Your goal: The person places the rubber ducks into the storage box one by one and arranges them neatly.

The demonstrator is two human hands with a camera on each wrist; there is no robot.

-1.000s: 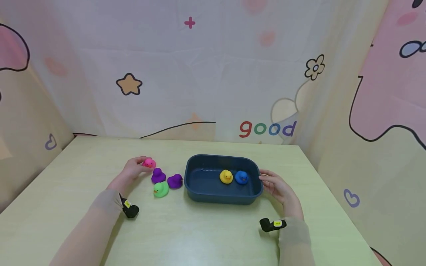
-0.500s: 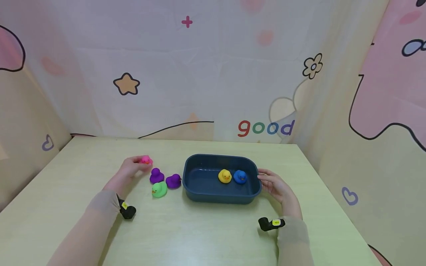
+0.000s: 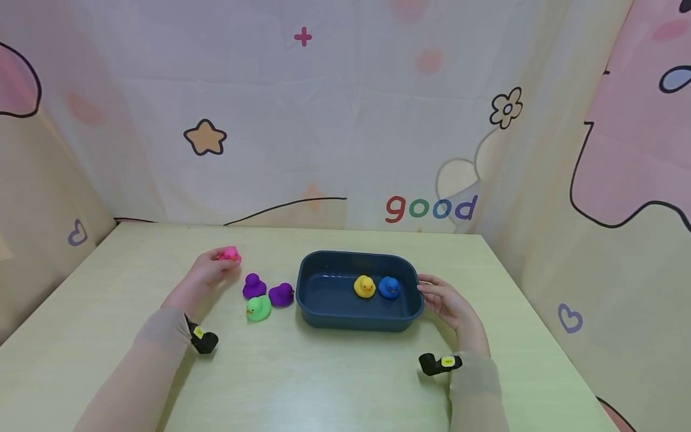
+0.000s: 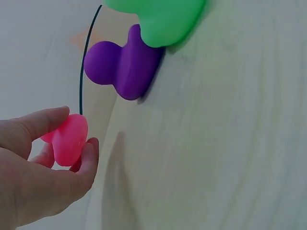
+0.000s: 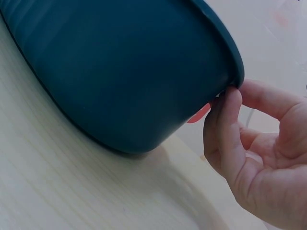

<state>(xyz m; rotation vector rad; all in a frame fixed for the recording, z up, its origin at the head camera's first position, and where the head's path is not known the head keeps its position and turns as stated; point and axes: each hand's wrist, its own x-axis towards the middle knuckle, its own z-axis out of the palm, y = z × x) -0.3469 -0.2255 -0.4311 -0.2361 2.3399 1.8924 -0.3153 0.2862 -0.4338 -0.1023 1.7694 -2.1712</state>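
My left hand (image 3: 207, 269) pinches a pink rubber duck (image 3: 230, 254) between thumb and fingertips at the left of the table. In the left wrist view the same pink duck (image 4: 71, 141) is held clear of the tabletop. Just right of that hand sit two purple rubber ducks (image 3: 254, 287) and a green rubber duck (image 3: 258, 308). My right hand (image 3: 450, 303) holds the right end of a dark blue plastic tub (image 3: 351, 321), thumb and fingers at its rim. A yellow duck (image 3: 364, 287) and a blue duck (image 3: 389, 288) lie inside the tub's right half.
The pale wooden table (image 3: 324, 384) meets a printed cloth backdrop (image 3: 345, 150) at the back and sides. Black wrist cameras (image 3: 203, 339) sit on both wrists. One purple duck stands close beside the tub's left wall.
My left hand, with the pink duck in it, has moved left and slightly away from me, leaving the purple ducks. The right hand and tub stay in place.
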